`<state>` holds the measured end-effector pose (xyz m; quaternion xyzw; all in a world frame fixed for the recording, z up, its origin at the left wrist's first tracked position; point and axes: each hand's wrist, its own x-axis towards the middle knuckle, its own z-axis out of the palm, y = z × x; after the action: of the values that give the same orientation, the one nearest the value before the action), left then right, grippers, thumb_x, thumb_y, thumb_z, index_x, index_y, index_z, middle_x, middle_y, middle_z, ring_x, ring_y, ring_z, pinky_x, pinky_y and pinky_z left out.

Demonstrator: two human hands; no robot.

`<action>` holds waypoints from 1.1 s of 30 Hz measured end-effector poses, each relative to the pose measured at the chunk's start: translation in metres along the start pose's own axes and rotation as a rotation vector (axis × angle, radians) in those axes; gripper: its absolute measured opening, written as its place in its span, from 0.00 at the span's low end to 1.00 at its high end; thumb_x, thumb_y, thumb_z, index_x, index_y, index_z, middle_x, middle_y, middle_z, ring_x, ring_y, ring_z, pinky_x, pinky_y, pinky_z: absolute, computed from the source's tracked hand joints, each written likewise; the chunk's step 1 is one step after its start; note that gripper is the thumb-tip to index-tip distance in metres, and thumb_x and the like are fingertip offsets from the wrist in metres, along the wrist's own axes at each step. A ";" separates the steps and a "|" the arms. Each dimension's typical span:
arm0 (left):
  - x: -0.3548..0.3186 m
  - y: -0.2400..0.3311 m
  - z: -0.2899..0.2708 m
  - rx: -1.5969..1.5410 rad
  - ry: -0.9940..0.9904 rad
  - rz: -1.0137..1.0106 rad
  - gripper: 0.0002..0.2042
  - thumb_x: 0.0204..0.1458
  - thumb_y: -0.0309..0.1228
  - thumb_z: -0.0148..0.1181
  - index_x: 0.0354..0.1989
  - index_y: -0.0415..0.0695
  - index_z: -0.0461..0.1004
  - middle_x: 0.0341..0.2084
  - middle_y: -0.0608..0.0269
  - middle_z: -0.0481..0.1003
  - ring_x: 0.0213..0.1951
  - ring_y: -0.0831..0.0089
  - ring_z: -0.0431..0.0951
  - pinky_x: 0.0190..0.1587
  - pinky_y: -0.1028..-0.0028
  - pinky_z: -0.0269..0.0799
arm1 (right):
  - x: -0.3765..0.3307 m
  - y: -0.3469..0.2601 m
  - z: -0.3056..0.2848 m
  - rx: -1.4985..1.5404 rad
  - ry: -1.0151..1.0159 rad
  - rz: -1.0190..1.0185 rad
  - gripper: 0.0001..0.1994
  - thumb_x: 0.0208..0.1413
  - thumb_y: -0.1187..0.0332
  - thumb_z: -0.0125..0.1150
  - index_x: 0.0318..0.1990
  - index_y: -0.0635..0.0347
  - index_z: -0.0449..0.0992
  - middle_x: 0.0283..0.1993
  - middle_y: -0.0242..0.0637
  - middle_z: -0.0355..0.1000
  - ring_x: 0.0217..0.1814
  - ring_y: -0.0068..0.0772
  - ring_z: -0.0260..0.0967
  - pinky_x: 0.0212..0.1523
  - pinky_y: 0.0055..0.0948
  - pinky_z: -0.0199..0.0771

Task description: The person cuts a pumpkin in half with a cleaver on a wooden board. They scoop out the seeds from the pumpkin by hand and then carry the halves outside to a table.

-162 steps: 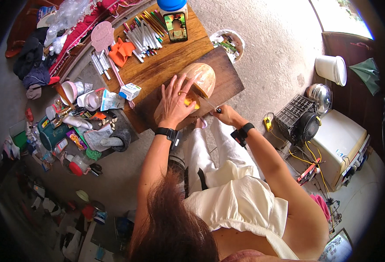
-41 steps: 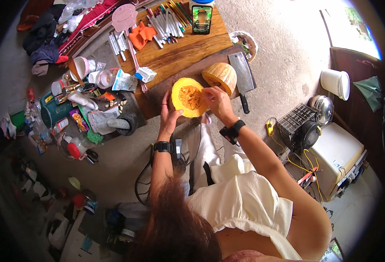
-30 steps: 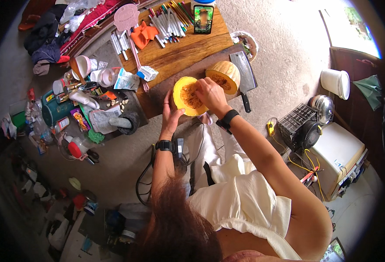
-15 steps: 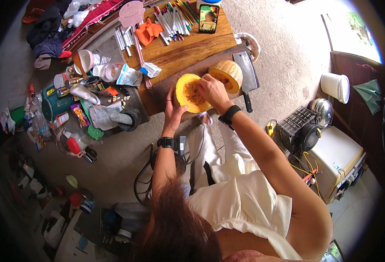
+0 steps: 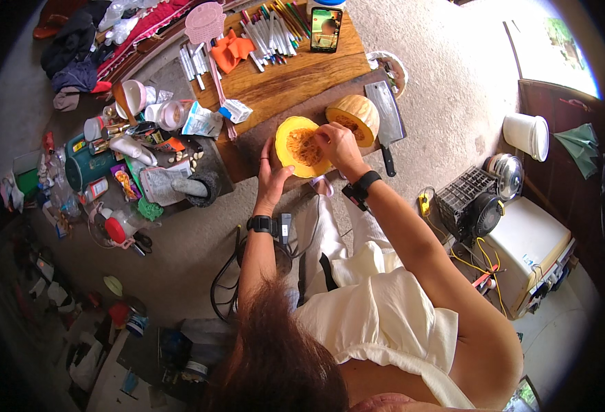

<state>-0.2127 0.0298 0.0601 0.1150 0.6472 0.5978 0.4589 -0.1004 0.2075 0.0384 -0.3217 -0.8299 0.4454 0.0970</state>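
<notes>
Far left, on the grey floor: a teal round tin [image 5: 83, 167] among scattered packets and small bottles, a dark stone mortar and pestle [image 5: 198, 187] just beside a few pale garlic cloves [image 5: 182, 157]. Further along, a pink perforated plastic lid [image 5: 205, 21] and orange cloth [image 5: 236, 49] on the low wooden table [image 5: 285, 79], near a row of silver and coloured pens [image 5: 268, 31] and a black phone with lit screen [image 5: 326, 29].

Left hand [image 5: 269, 177] cupped under the near edge of the cut pumpkin half with orange flesh facing up [image 5: 301, 145], fingers curled round its rim in a supporting grip, a black watch at the wrist. Pumpkin half tilted toward the person, held at the front edge of the dark wooden cutting board [image 5: 261, 141].

Right hand [image 5: 338, 144] over the seed cavity of that half, fingertips bent down into the pulp; cannot tell whether anything is pinched between them. Second pumpkin half with tan ribbed skin [image 5: 352, 117] just beside, on the board, touching the broad steel cleaver with black handle [image 5: 387, 123]. Well apart to the right, a white plastic bucket [image 5: 526, 134] and a black fan [image 5: 472, 210].
</notes>
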 end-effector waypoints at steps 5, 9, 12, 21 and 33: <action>0.002 -0.002 0.000 -0.044 -0.008 0.016 0.43 0.46 0.34 0.61 0.71 0.39 0.47 0.67 0.51 0.56 0.68 0.62 0.56 0.71 0.64 0.50 | -0.004 0.001 0.002 -0.104 0.012 -0.027 0.06 0.51 0.70 0.60 0.35 0.61 0.79 0.35 0.45 0.75 0.37 0.51 0.75 0.38 0.42 0.77; 0.004 -0.006 0.000 -0.057 -0.005 0.038 0.42 0.47 0.31 0.62 0.71 0.38 0.48 0.66 0.51 0.57 0.68 0.63 0.57 0.70 0.65 0.51 | -0.005 -0.001 0.003 -0.129 0.007 -0.020 0.06 0.51 0.70 0.60 0.34 0.60 0.79 0.34 0.44 0.75 0.35 0.51 0.75 0.36 0.43 0.77; 0.003 -0.006 -0.001 -0.075 -0.012 0.032 0.42 0.47 0.31 0.62 0.71 0.39 0.48 0.66 0.51 0.57 0.68 0.63 0.57 0.70 0.65 0.51 | -0.007 -0.002 0.003 -0.101 0.013 -0.007 0.07 0.49 0.70 0.61 0.34 0.61 0.81 0.35 0.45 0.77 0.35 0.51 0.76 0.37 0.41 0.78; 0.000 -0.001 -0.003 -0.076 -0.017 0.024 0.43 0.46 0.31 0.62 0.71 0.39 0.47 0.67 0.51 0.56 0.68 0.62 0.56 0.71 0.65 0.51 | -0.010 -0.004 -0.005 0.241 -0.085 0.308 0.10 0.51 0.72 0.61 0.39 0.65 0.81 0.34 0.48 0.80 0.35 0.40 0.80 0.40 0.30 0.79; 0.001 -0.001 -0.002 -0.059 -0.006 0.025 0.43 0.46 0.31 0.63 0.71 0.39 0.48 0.67 0.51 0.56 0.68 0.62 0.56 0.71 0.65 0.50 | -0.030 0.007 -0.032 0.248 0.100 0.213 0.11 0.51 0.74 0.61 0.43 0.61 0.79 0.37 0.40 0.76 0.36 0.32 0.76 0.41 0.29 0.77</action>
<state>-0.2138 0.0290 0.0586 0.1111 0.6266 0.6218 0.4565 -0.0594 0.2138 0.0552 -0.4153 -0.7239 0.5355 0.1294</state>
